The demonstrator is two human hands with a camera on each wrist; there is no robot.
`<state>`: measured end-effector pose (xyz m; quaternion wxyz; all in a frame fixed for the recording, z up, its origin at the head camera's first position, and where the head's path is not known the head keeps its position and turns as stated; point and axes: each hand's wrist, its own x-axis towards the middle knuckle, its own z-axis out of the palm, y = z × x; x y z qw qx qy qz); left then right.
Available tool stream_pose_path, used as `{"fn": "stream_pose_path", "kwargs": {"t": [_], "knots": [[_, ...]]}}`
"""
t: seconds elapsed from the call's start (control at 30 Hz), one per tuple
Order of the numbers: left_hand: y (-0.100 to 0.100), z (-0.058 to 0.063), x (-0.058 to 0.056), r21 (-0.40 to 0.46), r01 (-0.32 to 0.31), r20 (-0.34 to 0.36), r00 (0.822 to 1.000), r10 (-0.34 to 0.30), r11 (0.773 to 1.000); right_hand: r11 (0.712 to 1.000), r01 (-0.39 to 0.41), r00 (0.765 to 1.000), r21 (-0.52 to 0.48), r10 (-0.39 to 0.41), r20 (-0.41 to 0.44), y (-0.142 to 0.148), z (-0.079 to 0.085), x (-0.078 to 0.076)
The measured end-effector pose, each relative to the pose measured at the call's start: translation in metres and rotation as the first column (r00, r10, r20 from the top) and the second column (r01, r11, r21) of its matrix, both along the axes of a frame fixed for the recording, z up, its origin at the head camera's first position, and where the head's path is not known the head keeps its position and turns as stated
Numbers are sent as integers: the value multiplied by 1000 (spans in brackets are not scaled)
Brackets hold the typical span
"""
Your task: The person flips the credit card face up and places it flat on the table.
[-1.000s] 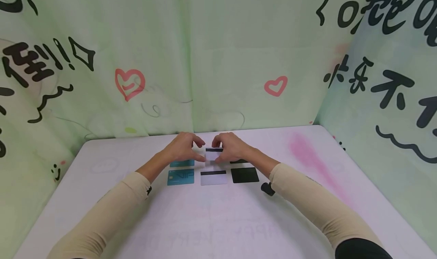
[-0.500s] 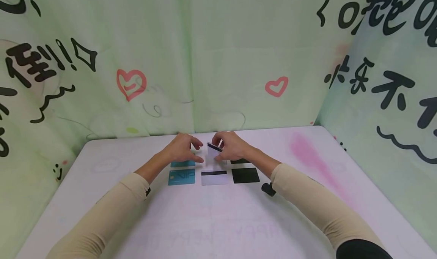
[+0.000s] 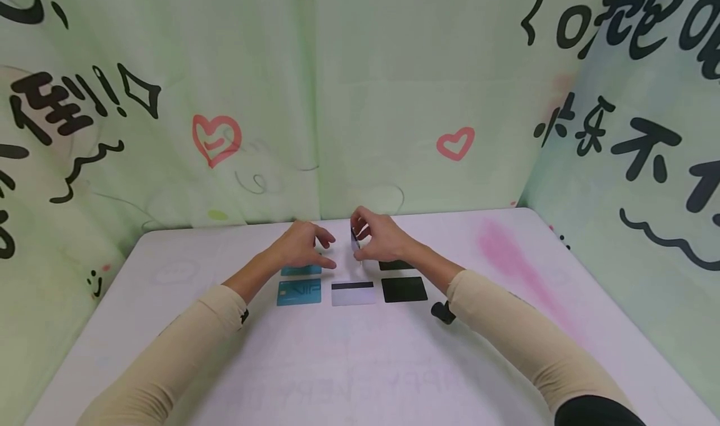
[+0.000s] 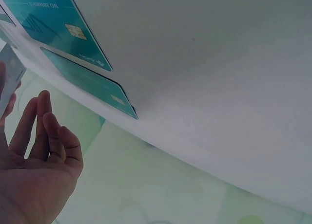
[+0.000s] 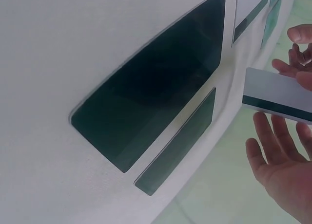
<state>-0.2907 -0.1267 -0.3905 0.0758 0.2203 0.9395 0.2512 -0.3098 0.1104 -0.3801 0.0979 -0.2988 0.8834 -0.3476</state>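
My right hand (image 3: pixel 384 235) pinches a white card with a dark stripe (image 3: pixel 355 239) between thumb and fingers, raised off the table and turned nearly edge-on to the head view. The right wrist view shows the card's (image 5: pixel 278 90) striped face, with fingers beneath it. My left hand (image 3: pixel 298 245) hovers left of the card, thumb and fingers apart and bent a little, holding nothing. In the left wrist view the left fingers (image 4: pixel 43 121) are beside the raised card (image 4: pixel 11 73). Below the hands, another white striped card (image 3: pixel 352 294) lies flat in the middle.
Two blue-green cards lie on the left: a near one marked VIP (image 3: pixel 299 292) and a far one (image 3: pixel 301 270) partly behind the left hand. To the right lie a near dark card (image 3: pixel 404 290) and a far one (image 3: pixel 395 265). A curtain (image 3: pixel 360 176) hangs behind the table (image 3: pixel 337 363).
The right hand has lifted the far middle white card from lying flat, turning it until it stands nearly edge-on. The left hand has barely moved; the other cards lie as before.
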Motion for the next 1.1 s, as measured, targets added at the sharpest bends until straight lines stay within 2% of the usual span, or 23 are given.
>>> {"fn": "stream_pose_path", "kwargs": {"t": [0.23,0.4,0.67,0.93,1.1], "knots": [[1,-1,-1,-6,-1,1,1000,1,1000,999,23,1000,-32,-23,-4,2,-1,2],[3,-2,-1,-10,-6,18,1000,6,1000,996,38,999,-78,-36,21,4,0,2],[4,-2,-3,-23,5,-14,1000,-6,1000,984,67,995,-167,-54,80,5,2,2],[7,-3,-3,0,27,-37,999,-27,1000,970,62,991,-234,-32,130,6,2,4],[7,-3,-3,24,34,-35,999,-33,999,970,56,989,-239,-20,149,7,1,5]]}}
